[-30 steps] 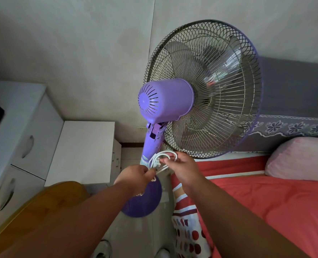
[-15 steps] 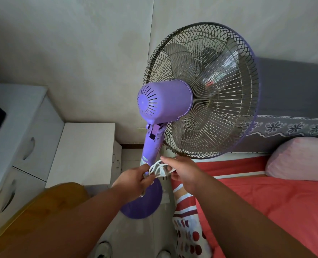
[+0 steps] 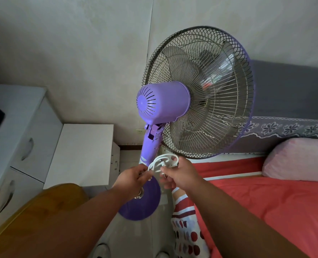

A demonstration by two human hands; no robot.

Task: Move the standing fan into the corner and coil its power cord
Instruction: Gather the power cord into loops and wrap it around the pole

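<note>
A purple standing fan (image 3: 163, 103) with a wire cage stands upright between a white nightstand and the bed, its back facing me. Its round purple base (image 3: 145, 203) rests on the tiled floor. The white power cord (image 3: 161, 162) is gathered into small loops just in front of the fan's pole. My left hand (image 3: 133, 178) pinches the loops' left side. My right hand (image 3: 180, 174) grips their right side, fingers closed around the bundle. The plug is hidden.
A white nightstand (image 3: 83, 153) and a taller white drawer unit (image 3: 18, 138) stand left of the fan. A bed with a red cover (image 3: 266, 207) and pink pillow (image 3: 298, 159) fills the right. A wooden chair back (image 3: 48, 198) is at lower left. A wall socket (image 3: 139, 131) sits behind the pole.
The cord loops have shifted a little in my hands. My right hand has turned and closed further over the bundle. The fan stays where it was.
</note>
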